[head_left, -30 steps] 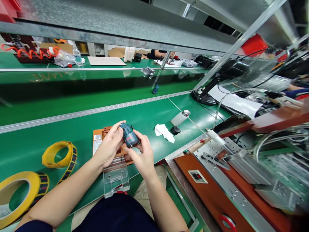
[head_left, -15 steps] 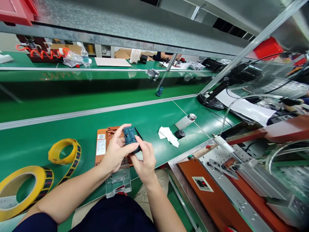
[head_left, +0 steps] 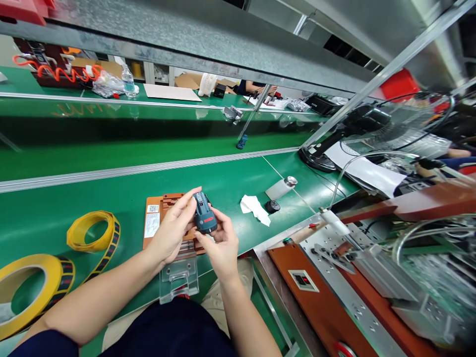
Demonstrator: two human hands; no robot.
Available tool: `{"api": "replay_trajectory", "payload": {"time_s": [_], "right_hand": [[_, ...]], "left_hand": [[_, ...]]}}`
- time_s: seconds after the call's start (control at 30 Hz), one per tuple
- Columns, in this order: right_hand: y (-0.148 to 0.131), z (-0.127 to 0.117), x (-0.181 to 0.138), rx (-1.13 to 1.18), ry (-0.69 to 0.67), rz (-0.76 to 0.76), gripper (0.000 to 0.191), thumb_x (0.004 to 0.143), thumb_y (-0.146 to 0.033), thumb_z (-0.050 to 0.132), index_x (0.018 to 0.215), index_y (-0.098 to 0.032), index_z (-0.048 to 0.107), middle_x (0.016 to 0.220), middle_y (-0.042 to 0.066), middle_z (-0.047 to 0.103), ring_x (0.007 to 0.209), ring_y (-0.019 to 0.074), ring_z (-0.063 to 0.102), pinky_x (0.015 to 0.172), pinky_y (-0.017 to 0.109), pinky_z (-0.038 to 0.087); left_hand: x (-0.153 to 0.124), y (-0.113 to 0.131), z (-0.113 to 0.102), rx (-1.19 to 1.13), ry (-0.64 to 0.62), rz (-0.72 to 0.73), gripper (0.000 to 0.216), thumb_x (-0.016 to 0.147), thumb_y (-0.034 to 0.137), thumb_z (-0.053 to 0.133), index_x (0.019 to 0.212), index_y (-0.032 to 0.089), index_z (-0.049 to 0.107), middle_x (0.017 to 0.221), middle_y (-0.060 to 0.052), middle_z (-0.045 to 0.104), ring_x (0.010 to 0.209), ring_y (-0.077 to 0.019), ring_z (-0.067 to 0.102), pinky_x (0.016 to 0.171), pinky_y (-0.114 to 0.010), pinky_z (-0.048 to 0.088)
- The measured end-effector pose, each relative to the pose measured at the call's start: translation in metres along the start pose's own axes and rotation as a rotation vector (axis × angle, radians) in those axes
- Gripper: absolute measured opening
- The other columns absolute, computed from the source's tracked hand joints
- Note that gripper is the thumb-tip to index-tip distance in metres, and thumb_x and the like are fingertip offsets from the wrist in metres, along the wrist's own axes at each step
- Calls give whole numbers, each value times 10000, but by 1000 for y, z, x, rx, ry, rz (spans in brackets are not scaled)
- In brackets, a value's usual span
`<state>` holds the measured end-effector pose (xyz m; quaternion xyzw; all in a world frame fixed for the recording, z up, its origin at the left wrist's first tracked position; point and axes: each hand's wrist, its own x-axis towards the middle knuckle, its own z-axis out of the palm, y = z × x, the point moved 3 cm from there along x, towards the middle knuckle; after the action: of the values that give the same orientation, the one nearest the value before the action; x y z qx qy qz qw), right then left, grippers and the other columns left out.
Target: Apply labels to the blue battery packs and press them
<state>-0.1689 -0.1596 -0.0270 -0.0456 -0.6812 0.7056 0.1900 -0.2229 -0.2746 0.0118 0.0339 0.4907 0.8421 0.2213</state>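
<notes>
A dark teal Bosch power-tool battery pack (head_left: 204,214) is held between my two hands above the bench, its red lettering facing me. My left hand (head_left: 177,225) grips its left side, thumb and index finger near the top. Around the lower right side and base close the fingers of my right hand (head_left: 220,243). Behind the hands lies an orange-brown fixture (head_left: 148,240) with a QR label (head_left: 152,208), partly hidden by my left hand. Its clear plastic flap (head_left: 179,281) extends toward my lap.
Yellow label rolls (head_left: 61,270) lie at left. A white tissue (head_left: 255,208), a black cap (head_left: 272,206) and a whitish bottle (head_left: 279,189) are at right. A metal press machine (head_left: 386,277) flanks the bench, near a black fan (head_left: 316,158). Another battery pack (head_left: 242,142) stands behind.
The battery pack has been turned in my hands: its recessed inner-looking side faced me before, and the lettered side does now. The view has shifted slightly.
</notes>
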Motion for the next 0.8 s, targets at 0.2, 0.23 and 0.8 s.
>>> {"api": "replay_trajectory", "payload": {"time_s": [0.2,0.23,0.8], "right_hand": [[0,0,0,70,-6,27,621,746,-302,833,1286,-198,545,1362,158,596,1149,269,663,958,428,597],[1,-1,0,65,-6,32,622,747,-305,832,1287,-198,543,1361,160,594,1142,269,666,956,432,598],[-9,-9,-9,-338,54,-457,646,720,-105,615,1349,-247,562,1145,87,657,1017,220,664,858,355,594]], "left_hand": [[1,-2,-2,4,-17,-14,548,897,505,691,1390,295,571,1253,-76,669,1053,-214,671,868,-284,563],[1,-2,-2,3,-21,-17,551,895,507,693,1390,297,572,1259,-75,666,1051,-215,671,864,-284,564],[-22,-3,14,103,1,-28,988,649,332,913,1491,355,396,1261,-69,683,1138,-274,671,908,-323,594]]}}
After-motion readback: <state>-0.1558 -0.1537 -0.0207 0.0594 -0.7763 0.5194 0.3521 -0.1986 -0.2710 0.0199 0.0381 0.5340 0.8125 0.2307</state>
